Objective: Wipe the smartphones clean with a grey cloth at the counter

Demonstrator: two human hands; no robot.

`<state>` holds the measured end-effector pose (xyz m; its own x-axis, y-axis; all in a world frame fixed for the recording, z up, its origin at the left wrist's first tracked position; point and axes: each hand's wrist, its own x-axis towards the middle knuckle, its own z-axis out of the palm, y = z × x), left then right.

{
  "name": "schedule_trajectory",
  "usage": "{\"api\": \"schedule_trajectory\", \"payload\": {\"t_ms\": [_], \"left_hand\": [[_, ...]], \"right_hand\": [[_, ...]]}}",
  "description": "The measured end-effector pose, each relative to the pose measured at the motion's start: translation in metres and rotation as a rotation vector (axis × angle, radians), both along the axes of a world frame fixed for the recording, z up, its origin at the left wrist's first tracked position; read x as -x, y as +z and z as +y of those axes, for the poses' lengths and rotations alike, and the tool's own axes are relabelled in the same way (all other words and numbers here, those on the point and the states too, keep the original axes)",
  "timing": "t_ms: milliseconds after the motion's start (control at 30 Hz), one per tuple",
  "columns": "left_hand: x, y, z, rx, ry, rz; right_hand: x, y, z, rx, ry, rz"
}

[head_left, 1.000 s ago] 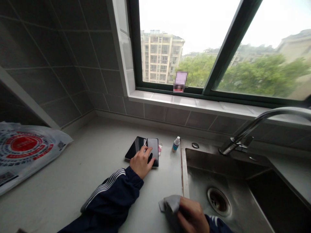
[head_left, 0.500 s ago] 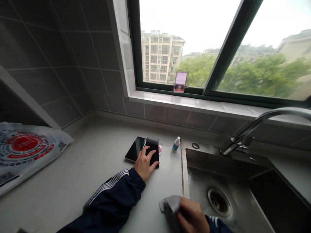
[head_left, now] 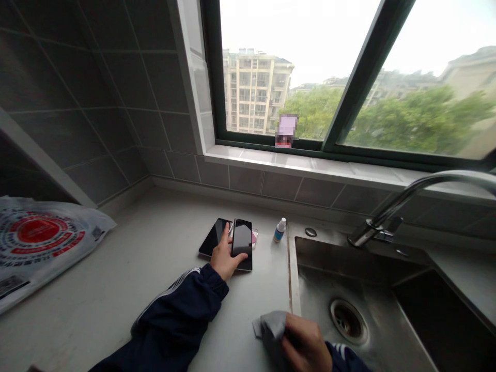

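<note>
A black phone (head_left: 243,240) with a glossy screen is under the thumb of my left hand (head_left: 225,257), whose fingers lie along its left edge and grip it. Beneath and left of it, a larger dark tablet-like device (head_left: 211,243) rests on the counter (head_left: 163,227). Part of a clear case with a pink patch (head_left: 254,237) shows behind the phone's right edge. My right hand (head_left: 308,341) is closed on a grey cloth (head_left: 273,326) near the sink's left edge. A small spray bottle (head_left: 279,230) stands upright right of the phone.
At the right is a steel sink (head_left: 321,289) with a drain (head_left: 349,320) and a curved faucet (head_left: 372,227). A printed plastic bag (head_left: 50,237) lies at the left. Behind the counter are a tiled wall and a window (head_left: 271,147) with a sill.
My left hand has shifted from fingers spread over the phone's screen to its left edge and lower part, uncovering the screen. My right hand still holds the cloth.
</note>
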<state>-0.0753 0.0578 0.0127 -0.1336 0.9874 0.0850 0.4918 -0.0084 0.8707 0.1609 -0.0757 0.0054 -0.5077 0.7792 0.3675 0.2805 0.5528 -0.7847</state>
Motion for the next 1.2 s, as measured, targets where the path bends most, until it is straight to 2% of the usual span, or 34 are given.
{"api": "schedule_trajectory", "payload": {"t_ms": [133,300,433,567,733,833,900,1000,1067,1200], "left_hand": [[0.007,0.000,0.005,0.060,-0.057,-0.138],[0.011,-0.006,0.011,0.151,-0.082,-0.557],[0.007,-0.008,0.011,0.203,-0.137,-0.711],[-0.001,0.003,0.003,0.284,-0.246,-0.857],[-0.014,0.023,-0.015,0.428,-0.324,-1.190],[-0.023,0.025,-0.026,0.538,-0.280,-1.242],[-0.029,0.021,-0.031,0.652,-0.304,-1.238],[-0.036,0.009,-0.036,0.901,-0.485,-1.206],[-0.040,0.000,-0.039,1.005,-0.588,-1.183],[-0.045,-0.009,-0.044,1.026,-0.681,-1.206]], "right_hand": [[0.000,0.000,0.000,0.008,-0.004,-0.002],[-0.001,0.002,0.000,0.013,-0.005,0.008],[0.000,0.003,0.000,0.024,-0.050,0.026],[0.000,0.005,0.001,0.053,-0.169,0.083],[0.000,0.010,0.000,0.240,-0.258,0.200],[0.002,0.010,0.000,0.402,-0.349,0.354],[0.001,0.007,0.003,0.510,-0.416,0.468],[-0.005,-0.001,0.011,0.640,-0.519,0.629],[-0.012,-0.006,0.018,0.694,-0.557,0.681],[-0.024,-0.008,0.029,0.751,-0.594,0.752]]}}
